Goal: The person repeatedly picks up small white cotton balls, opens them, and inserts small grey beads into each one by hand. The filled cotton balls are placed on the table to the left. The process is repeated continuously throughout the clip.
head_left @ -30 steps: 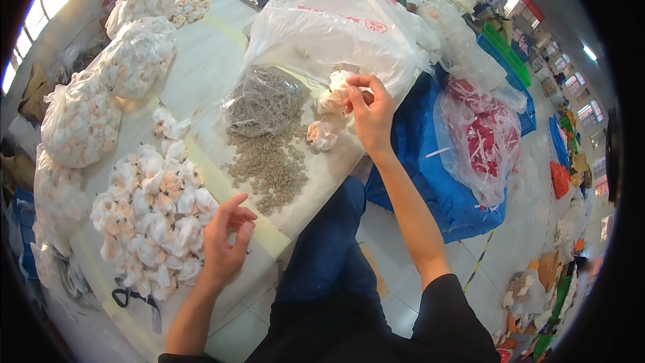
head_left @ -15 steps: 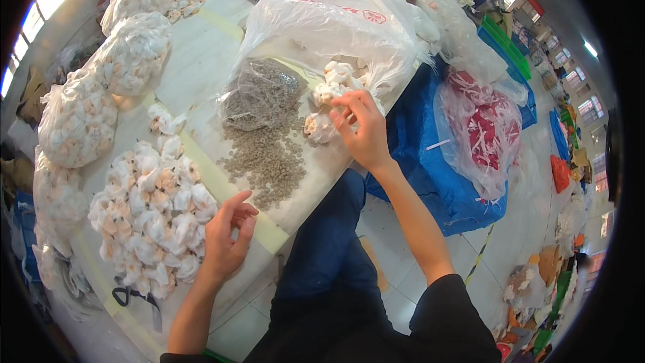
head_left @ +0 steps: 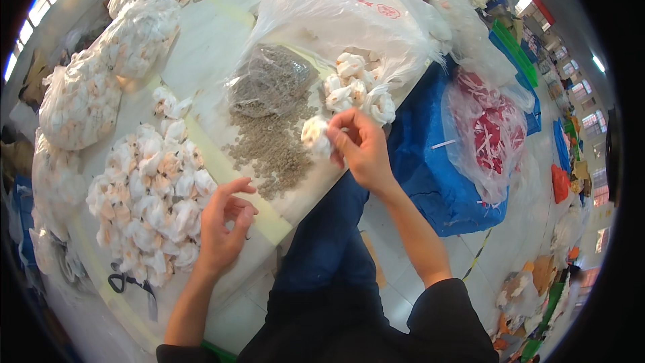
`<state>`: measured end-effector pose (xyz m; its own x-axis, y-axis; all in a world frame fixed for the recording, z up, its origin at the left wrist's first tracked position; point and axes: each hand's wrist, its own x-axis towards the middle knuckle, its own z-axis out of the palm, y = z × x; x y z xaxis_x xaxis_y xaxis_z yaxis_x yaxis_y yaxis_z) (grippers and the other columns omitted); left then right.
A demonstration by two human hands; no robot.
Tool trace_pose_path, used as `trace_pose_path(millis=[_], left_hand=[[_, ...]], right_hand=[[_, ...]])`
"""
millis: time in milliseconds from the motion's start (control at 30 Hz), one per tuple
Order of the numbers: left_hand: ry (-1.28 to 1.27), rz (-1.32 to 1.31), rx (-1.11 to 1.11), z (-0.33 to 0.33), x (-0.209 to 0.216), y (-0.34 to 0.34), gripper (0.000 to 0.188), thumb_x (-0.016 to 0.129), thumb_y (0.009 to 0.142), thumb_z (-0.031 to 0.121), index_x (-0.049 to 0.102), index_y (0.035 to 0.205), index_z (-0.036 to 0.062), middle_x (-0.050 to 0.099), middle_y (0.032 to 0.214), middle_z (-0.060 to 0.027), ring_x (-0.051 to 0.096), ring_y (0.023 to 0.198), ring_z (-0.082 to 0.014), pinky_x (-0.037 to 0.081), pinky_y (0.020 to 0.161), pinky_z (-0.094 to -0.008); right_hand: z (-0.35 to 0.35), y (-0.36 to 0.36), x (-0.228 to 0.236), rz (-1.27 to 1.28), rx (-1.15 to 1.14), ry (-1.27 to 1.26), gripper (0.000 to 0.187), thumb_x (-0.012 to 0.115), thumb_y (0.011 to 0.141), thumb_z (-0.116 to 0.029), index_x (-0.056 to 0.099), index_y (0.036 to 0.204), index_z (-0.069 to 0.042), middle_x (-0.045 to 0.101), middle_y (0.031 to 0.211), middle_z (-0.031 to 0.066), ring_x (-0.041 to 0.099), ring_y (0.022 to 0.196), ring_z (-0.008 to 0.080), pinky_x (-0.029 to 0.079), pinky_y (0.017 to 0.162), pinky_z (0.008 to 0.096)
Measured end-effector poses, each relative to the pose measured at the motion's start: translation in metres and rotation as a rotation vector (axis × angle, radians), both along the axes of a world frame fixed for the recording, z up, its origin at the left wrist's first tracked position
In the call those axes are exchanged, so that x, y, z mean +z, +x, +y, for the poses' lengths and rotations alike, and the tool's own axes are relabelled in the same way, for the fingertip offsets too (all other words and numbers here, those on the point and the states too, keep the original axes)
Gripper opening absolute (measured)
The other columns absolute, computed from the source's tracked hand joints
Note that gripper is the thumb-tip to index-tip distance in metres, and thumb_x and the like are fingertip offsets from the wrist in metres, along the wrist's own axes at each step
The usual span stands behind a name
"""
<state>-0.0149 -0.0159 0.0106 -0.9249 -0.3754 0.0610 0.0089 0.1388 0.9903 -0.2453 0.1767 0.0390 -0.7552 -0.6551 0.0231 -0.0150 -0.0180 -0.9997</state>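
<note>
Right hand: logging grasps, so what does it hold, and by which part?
The right hand pinches a small white pouch at its right edge with its fingertips.

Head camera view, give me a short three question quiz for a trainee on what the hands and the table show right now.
1. True or false: the right hand holds a small white bundle at its fingertips.
2. Multiple choice: what lies on the table between the two hands? A) a pile of small grey-brown pieces B) a stack of plates C) a coil of rope
3. Fill in: the left hand is empty and hovers beside a heap of white and pale orange ______.

Key: 1 true; 2 A; 3 bundles.
</note>
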Motion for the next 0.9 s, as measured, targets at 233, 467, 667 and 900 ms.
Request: trace_pose_path(millis=[233, 467, 667, 900], left_hand=[[0.625, -0.04, -0.019, 0.006, 0.011, -0.001, 0.071, 0.076, 0.09, 0.013, 0.042, 0.153, 0.0045, 0.058, 0.126, -0.0078, 0.058, 0.076, -0.0078, 0.046, 0.061, -0.0209], [0.646, -0.005, -0.047, 0.006, 0.009, 0.004, 0.066, 0.075, 0.089, 0.005, 0.045, 0.148, 0.004, 0.06, 0.12, -0.0057, 0.056, 0.078, -0.0054, 0.043, 0.061, -0.019], [0.648, 0.047, -0.108, 0.005, 0.006, 0.01, 0.055, 0.071, 0.093, -0.002, 0.049, 0.143, 0.0031, 0.063, 0.118, -0.0059, 0.062, 0.088, -0.006, 0.048, 0.07, -0.0202], [0.525, 0.063, -0.094, 0.005, 0.006, 0.013, 0.03, 0.067, 0.095, -0.004, 0.067, 0.125, 0.0018, 0.068, 0.111, -0.0057, 0.062, 0.086, -0.0056, 0.048, 0.071, -0.0206]], right_hand=[[-0.029, 0.098, -0.027, -0.19, 0.181, -0.166, 0.012, 0.064, 0.105, -0.011, 0.058, 0.106, -0.002, 0.069, 0.089, 0.0053, 0.063, 0.072, 0.0074, 0.052, 0.061, 0.0244], [-0.042, 0.124, -0.04, -0.12, 0.009, -0.104, 0.011, 0.062, 0.106, -0.011, 0.057, 0.109, -0.002, 0.068, 0.095, 0.0039, 0.065, 0.083, 0.0064, 0.052, 0.072, 0.0227], [-0.051, 0.129, -0.047, -0.087, -0.118, -0.091, 0.008, 0.062, 0.105, -0.008, 0.058, 0.108, -0.001, 0.069, 0.093, 0.0027, 0.064, 0.085, 0.0057, 0.051, 0.076, 0.0226], [-0.05, 0.133, -0.051, 0.165, -0.236, 0.009, 0.012, 0.07, 0.1, -0.011, 0.061, 0.102, -0.003, 0.066, 0.083, 0.0031, 0.061, 0.068, 0.0065, 0.049, 0.057, 0.0237]])
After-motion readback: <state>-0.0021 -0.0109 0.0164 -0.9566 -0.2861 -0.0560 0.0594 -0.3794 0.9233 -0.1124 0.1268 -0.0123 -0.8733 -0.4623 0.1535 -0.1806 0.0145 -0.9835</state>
